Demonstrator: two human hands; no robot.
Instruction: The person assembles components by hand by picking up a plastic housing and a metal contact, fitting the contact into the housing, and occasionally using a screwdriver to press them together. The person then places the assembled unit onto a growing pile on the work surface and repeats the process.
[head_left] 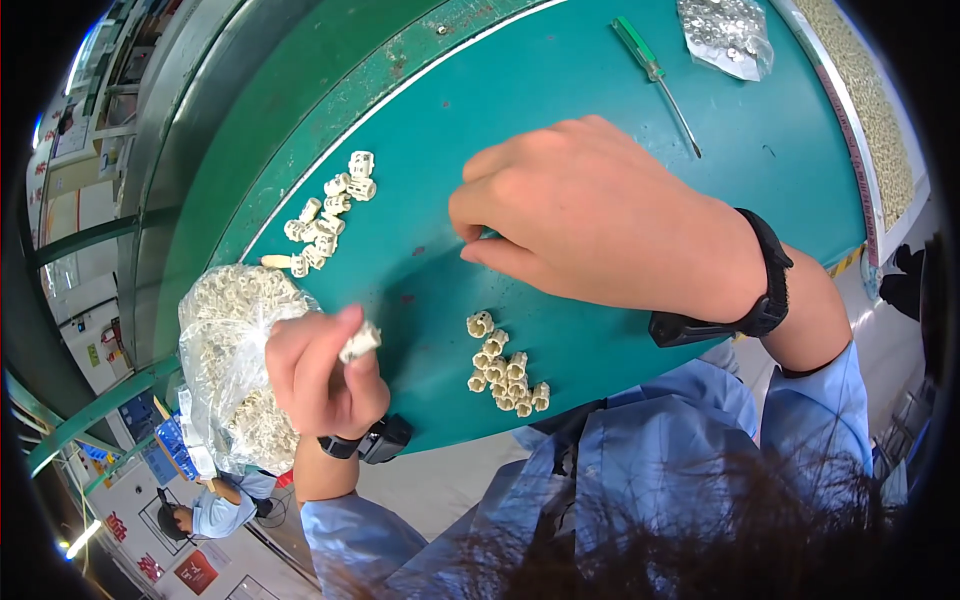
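Note:
Between its thumb and fingers my left hand (pixel 325 380) pinches a small cream plastic cylinder (pixel 361 342), held above the green tabletop. My right hand (pixel 590 215) hovers over the middle of the table, back upward, with fingers curled toward the thumb; whatever they may hold is hidden. Beside my left hand stands a clear plastic bag (pixel 215 310) full of tiny cream parts. Beyond it lies a loose group of cream cylinders (pixel 325 230) with slotted walls. Nearer my body, a second cluster of similar hollow cylinders (pixel 515 370) rests below my right wrist.
A green-handled screwdriver (pixel 640 50) lies at the far right, near a clear bag of small metallic pieces (pixel 735 60). A rimmed tray (pixel 840 120) of many cream pieces borders the right side. A raised green ledge (pixel 290 150) runs along the far left. Another person (pixel 220 512) is in the background.

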